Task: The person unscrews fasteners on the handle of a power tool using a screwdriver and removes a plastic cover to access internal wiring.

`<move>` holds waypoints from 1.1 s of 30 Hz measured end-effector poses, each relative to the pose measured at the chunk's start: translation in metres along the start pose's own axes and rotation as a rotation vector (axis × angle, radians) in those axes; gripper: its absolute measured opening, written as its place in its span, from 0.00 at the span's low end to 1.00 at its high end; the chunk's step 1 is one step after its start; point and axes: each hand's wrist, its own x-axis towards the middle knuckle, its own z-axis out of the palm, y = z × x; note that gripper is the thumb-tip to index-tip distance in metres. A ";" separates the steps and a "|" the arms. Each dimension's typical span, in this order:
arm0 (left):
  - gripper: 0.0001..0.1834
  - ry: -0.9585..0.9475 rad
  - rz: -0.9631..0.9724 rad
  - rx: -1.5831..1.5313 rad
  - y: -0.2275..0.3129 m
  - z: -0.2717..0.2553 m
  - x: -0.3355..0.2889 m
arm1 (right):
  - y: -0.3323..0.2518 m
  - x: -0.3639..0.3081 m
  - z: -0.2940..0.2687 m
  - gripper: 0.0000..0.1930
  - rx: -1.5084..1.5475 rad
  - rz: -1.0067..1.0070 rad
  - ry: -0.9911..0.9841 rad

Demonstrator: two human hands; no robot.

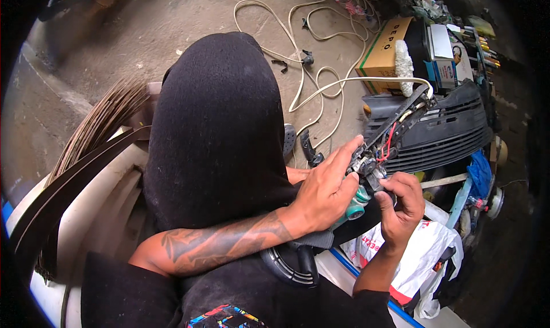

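An opened power tool (pixel 357 205) with a teal body lies across my lap, its black handle housing (pixel 395 119) apart so that red and pale wires (pixel 388 142) show. My left hand (pixel 326 193) grips the tool from the left, fingers stretched along its exposed inner parts. From the right, my right hand (pixel 404 205) pinches a small dark part (pixel 375 182) of the tool between thumb and forefinger. A white cord (pixel 372 80) enters the far end of the housing. Beside my left wrist rests a black curved piece (pixel 292 265), partly hidden under my forearm.
My black-clothed knee (pixel 217 122) rises at centre left. Loops of cord and a black curved cover (pixel 309 148) lie on the concrete floor. On the right are a slatted black plastic panel (pixel 435 122), a cardboard box (pixel 385 50) and a white plastic bag (pixel 421 253). Dark strips (pixel 86 173) stand left.
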 end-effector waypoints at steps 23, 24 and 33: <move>0.22 0.079 -0.084 -0.056 0.007 -0.001 0.007 | 0.012 -0.009 0.019 0.20 0.502 0.099 0.192; 0.22 0.083 -0.072 -0.004 0.004 -0.001 0.007 | 0.015 -0.009 0.019 0.20 0.532 0.095 0.192; 0.21 0.098 -0.050 0.187 -0.007 -0.001 0.009 | -0.014 0.053 0.007 0.19 -0.234 -0.428 -0.015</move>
